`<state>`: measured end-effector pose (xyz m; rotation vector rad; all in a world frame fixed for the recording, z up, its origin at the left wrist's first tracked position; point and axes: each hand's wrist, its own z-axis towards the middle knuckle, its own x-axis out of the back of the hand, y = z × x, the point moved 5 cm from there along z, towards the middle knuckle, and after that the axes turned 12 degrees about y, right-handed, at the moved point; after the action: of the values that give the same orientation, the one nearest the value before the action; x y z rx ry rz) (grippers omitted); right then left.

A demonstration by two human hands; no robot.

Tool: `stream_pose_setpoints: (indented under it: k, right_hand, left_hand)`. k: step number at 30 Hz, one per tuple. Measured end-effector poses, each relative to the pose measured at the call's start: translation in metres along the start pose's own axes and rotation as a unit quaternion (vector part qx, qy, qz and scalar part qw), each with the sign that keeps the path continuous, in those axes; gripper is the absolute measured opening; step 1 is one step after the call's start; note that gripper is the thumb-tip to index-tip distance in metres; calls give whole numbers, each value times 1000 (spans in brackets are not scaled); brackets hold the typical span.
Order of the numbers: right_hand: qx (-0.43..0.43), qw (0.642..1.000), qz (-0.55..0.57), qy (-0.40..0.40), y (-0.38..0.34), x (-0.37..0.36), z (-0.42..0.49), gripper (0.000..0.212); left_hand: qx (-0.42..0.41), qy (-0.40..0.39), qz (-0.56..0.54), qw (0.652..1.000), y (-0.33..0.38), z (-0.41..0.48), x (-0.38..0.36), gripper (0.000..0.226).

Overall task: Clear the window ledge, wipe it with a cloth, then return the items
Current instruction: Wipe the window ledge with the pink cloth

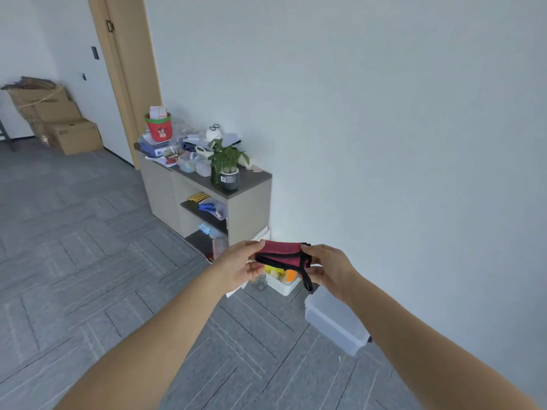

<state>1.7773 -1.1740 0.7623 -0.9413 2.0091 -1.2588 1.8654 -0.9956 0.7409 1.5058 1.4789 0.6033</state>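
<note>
A folded dark red cloth with black trim is held in front of me, above the floor. My left hand pinches its left end between thumb and fingers. My right hand grips its right end, and a black loop of the cloth hangs down beside that hand. No window ledge is in view.
A low cabinet stands against the white wall, its top crowded with a potted plant, a red bucket and several small items. A white basket and a translucent box sit on the floor below my hands. Cardboard boxes are stacked far left.
</note>
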Motion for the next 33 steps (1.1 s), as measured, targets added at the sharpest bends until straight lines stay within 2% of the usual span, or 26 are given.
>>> stream_pose_setpoints:
  k: [9,15,20,27,33]
  right_hand:
    - [-15,998,-62,-21,-80,-59,253,9]
    - [-12,996,-82,-13,-113,-111,421,23]
    - [-42,996,-77,22,-139,-138,538,15]
    - [-91,993,-38,65,-152,-160,701,20]
    - [-156,984,-82,27,-150,-191,828,23]
  left_hand:
    - [31,33,-44,998,92,222,-48,18]
    - [26,81,-31,996,153,386,-70,30]
    - [7,98,-12,995,193,501,-104,35]
    - [-35,152,-8,988,209,660,-148,27]
    - [-53,235,-7,970,223,792,-160,30]
